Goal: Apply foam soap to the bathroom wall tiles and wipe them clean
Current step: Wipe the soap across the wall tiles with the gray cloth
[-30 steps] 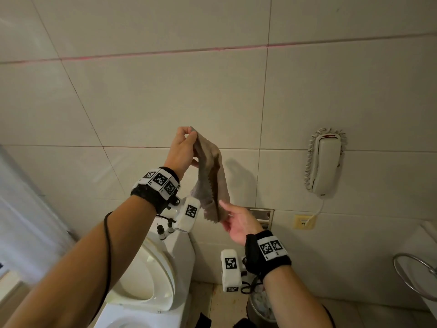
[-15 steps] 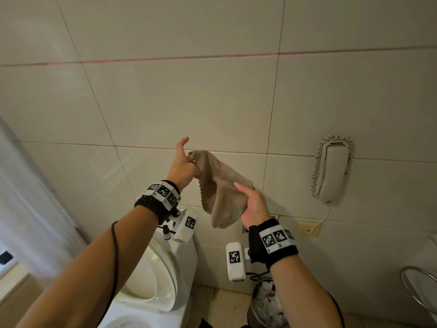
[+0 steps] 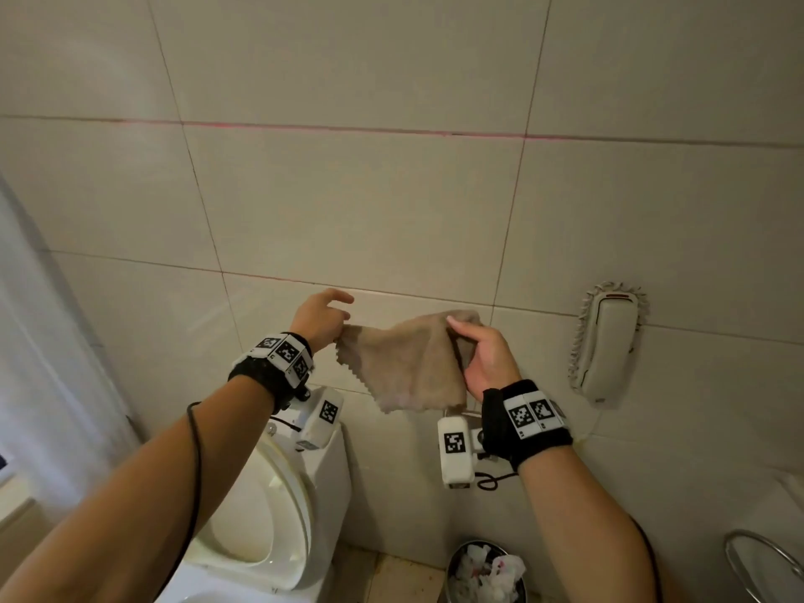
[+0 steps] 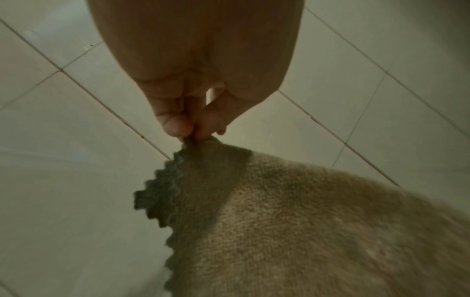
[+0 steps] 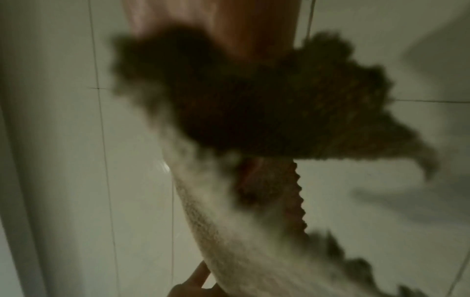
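Pale wall tiles (image 3: 348, 202) fill the background; before them the cloth (image 3: 404, 363) hangs spread, left hand (image 3: 319, 319) pinching one corner, right hand (image 3: 485, 359) gripping the opposite edge. Best fold it flat into a pad before wiping.

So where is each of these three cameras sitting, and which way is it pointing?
Head: worn on the head, looking forward and down at the tiled wall; shows both forearms, the left hand and right hand stretching a beige cloth, toilet below.
Left wrist: looks along the left hand, whose fingertips pinch a cloth corner.
Right wrist: looks along the right hand at the blurred cloth it grips.
Shared: all three show the cloth and wall tiles.
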`<action>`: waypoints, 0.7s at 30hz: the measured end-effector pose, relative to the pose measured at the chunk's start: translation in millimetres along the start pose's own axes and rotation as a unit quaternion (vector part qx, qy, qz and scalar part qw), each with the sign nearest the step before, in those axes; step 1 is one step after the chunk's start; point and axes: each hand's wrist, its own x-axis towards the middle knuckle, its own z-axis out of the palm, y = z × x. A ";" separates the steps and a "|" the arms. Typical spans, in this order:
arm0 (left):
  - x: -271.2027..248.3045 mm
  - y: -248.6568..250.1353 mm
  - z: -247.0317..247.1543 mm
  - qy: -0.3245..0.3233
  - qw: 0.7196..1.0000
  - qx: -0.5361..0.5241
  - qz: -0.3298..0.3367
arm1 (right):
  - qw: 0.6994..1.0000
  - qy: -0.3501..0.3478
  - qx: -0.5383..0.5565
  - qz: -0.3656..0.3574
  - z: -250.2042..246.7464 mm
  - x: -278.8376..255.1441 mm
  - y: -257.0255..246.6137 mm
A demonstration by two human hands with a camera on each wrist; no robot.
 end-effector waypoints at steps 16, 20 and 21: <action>-27.1 48.1 26.8 -0.220 0.968 -0.016 0.121 | 0.995 -0.063 -0.063 -0.042 25.0 5.7 -53.5; -22.0 57.8 34.2 -0.181 0.973 -0.050 0.136 | 0.994 -0.044 -0.085 -0.054 19.2 9.7 -64.5; -20.3 59.8 36.2 -0.175 0.974 -0.058 0.136 | 0.994 -0.042 -0.084 -0.058 18.1 10.3 -67.3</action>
